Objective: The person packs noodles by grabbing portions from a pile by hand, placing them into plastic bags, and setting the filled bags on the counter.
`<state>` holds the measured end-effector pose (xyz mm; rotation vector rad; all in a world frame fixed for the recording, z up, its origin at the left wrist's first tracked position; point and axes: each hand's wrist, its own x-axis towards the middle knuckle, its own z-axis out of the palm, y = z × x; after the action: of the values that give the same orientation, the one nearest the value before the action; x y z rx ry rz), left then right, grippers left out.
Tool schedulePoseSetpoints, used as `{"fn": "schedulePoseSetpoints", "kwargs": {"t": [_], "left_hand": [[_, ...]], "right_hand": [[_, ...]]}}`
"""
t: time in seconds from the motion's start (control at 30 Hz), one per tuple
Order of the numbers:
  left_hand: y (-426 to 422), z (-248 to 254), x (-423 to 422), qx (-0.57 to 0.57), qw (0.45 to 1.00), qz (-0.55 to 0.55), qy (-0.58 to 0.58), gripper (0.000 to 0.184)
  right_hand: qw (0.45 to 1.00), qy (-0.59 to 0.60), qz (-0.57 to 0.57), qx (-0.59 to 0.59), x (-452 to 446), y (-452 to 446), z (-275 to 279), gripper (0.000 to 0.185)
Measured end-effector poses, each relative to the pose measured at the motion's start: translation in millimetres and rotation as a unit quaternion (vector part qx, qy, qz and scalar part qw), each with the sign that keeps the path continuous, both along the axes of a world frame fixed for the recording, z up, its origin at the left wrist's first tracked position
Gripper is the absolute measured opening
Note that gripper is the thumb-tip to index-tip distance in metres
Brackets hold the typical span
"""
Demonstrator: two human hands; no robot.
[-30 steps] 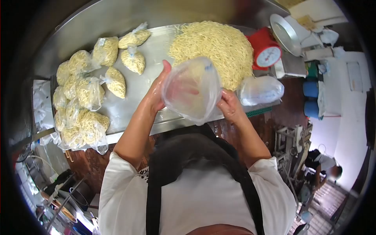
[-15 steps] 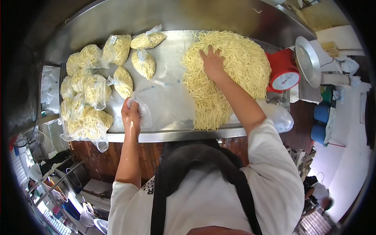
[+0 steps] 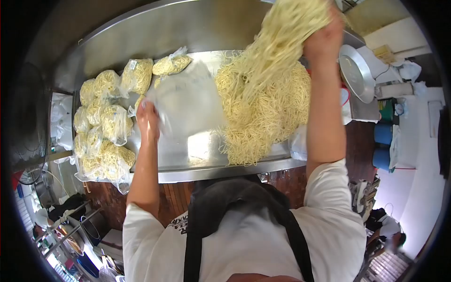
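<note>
My right hand (image 3: 325,40) is raised over the far right of the metal table, gripping a big bunch of yellow noodles (image 3: 286,37). The strands hang down to the loose noodle pile (image 3: 263,122) below and are smeared by motion. My left hand (image 3: 148,115), wet on its back, is closed on the edge of a clear plastic bag (image 3: 188,101). The bag spreads out to the right, between the hand and the pile. Beside my left hand lie several knotted bags of noodles (image 3: 115,120), one of them partly hidden by the hand.
A metal tray (image 3: 183,173) bears the noodles, with a raised metal wall (image 3: 188,33) behind. On the right stands a scale with a round metal pan (image 3: 357,73), its body mostly behind my forearm. Blue containers (image 3: 383,159) stand beyond it; another person (image 3: 387,230) is at lower right.
My right hand has risen from the pile, lifting a bunch of noodles up and to the right. My left hand has moved slightly up and left, and the clear bag has lifted and spread.
</note>
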<state>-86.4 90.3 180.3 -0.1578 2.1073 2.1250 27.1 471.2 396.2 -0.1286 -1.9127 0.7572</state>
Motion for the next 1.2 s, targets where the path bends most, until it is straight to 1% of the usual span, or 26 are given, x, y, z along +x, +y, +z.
{"fn": "schedulePoseSetpoints", "kwargs": {"t": [0.07,0.13,0.2,0.23,0.3,0.33,0.37,0.4,0.43,0.47,0.5,0.53,0.6,0.63,0.67,0.73,0.77,0.8,0.83,0.87,0.9,0.97,1.0,1.1,1.17,1.2], "left_hand": [[25.0,1.8,-41.2,-0.04,0.993,-0.068,0.089,0.014],[63.7,14.3,-78.2,-0.039,0.994,-0.061,0.079,0.022],[102.6,-14.6,-130.5,-0.028,0.97,-0.043,0.238,0.031],[122.5,-9.0,-144.9,-0.098,0.964,-0.026,0.246,0.031],[157.1,20.7,-122.0,-0.12,0.963,-0.017,0.24,0.031],[171.8,49.5,-96.8,-0.072,0.97,-0.027,0.23,0.029],[174.6,71.1,-70.9,-0.015,0.969,-0.091,0.23,0.028],[168.6,94.8,-41.0,0.019,0.962,-0.137,0.236,0.026],[162.6,118.8,-11.0,0.053,0.952,-0.183,0.238,0.023],[145.9,133.7,23.2,0.059,0.945,-0.214,0.242,0.02],[128.4,135.7,49.5,0.018,0.921,-0.221,0.319,0.017],[111.8,136.1,72.0,-0.024,0.89,-0.227,0.395,0.014],[75.9,110.8,110.7,-0.091,0.869,-0.323,0.364,0.016],[64.7,93.0,125.8,-0.09,0.858,-0.33,0.383,0.019],[56.3,70.9,137.1,-0.089,0.848,-0.336,0.399,0.022],[43.9,11.2,147.1,-0.155,0.888,-0.297,0.314,0.022],[34.0,-13.3,152.8,-0.188,0.904,-0.277,0.267,0.022],[26.9,-29.5,150.8,-0.212,0.924,-0.257,0.189,0.021],[19.4,-44.6,145.2,-0.234,0.937,-0.236,0.11,0.02],[9.2,-59.6,140.8,-0.224,0.948,-0.212,0.078,0.02],[-2.1,-77.6,135.6,-0.243,0.945,-0.209,0.069,0.02],[-20.4,-105.9,136.1,-0.277,0.937,-0.206,0.046,0.021],[-20.0,-102.9,138.8,-0.291,0.933,-0.188,0.099,0.022],[-9.5,-119.6,134.8,-0.284,0.929,-0.151,0.18,0.018],[-0.3,-122.5,135.1,-0.275,0.935,-0.192,0.113,0.015],[6.3,-118.9,136.0,-0.27,0.936,-0.211,0.08,0.014]], "right_hand": [[0.999,0.038,0.003,0.03,5.9,1.3,60.3,0.022],[0.997,0.053,0.031,0.035,7.9,-4.0,98.3,0.026],[0.995,0.047,0.09,0.002,10.4,-15.4,108.1,0.03],[0.99,0.04,0.132,-0.025,12.2,-24.3,103.9,0.032],[0.968,0.013,0.232,-0.097,19.4,-44.9,77.7,0.036],[0.947,-0.008,0.288,-0.14,23.1,-57.2,56.5,0.039],[0.919,-0.037,0.343,-0.191,27.8,-68.3,30.6,0.041],[0.885,-0.071,0.392,-0.241,31.6,-78.5,2.6,0.043],[0.853,-0.118,0.422,-0.284,33.9,-88.8,-27.9,0.045],[0.829,-0.172,0.425,-0.321,36.8,-97.4,-62.0,0.048],[0.814,-0.228,0.407,-0.347,40.8,-102.5,-101.4,0.05],[0.811,-0.314,0.346,-0.352,43.1,-103.2,-142.1,0.052],[0.764,-0.169,0.429,-0.45,33.2,-102.6,-183.8,0.049],[0.678,-0.113,0.47,-0.554,22.8,-117.5,-196.7,0.053],[0.578,-0.051,0.495,-0.647,12.5,-132.5,-209.6,0.056],[0.553,-0.191,0.289,-0.758,-6.2,-168.9,-215.2,0.054],[0.601,-0.287,0.273,-0.695,-8.0,-174.6,-231.5,0.053],[0.637,-0.379,0.256,-0.62,-9.8,-180.3,-247.7,0.052],[0.71,-0.472,0.324,-0.41,-13.6,-178.5,-294.4,0.051],[0.739,-0.533,0.376,-0.17,-15.4,-177.8,-321.7,0.05],[0.739,-0.575,0.341,-0.084,-5.1,-173.2,-317.6,0.053],[0.717,-0.64,0.261,0.091,24.4,-158.9,-297.5,0.057],[0.726,-0.629,0.256,0.112,24.4,-160.6,-302.4,0.052],[0.754,-0.588,0.236,0.171,20.1,-166.4,-323.8,0.038],[0.771,-0.559,0.222,0.208,16.3,-170.2,-338.8,0.031],[0.777,-0.543,0.291,0.126,7.3,-172.4,-345.6,0.029]]}}
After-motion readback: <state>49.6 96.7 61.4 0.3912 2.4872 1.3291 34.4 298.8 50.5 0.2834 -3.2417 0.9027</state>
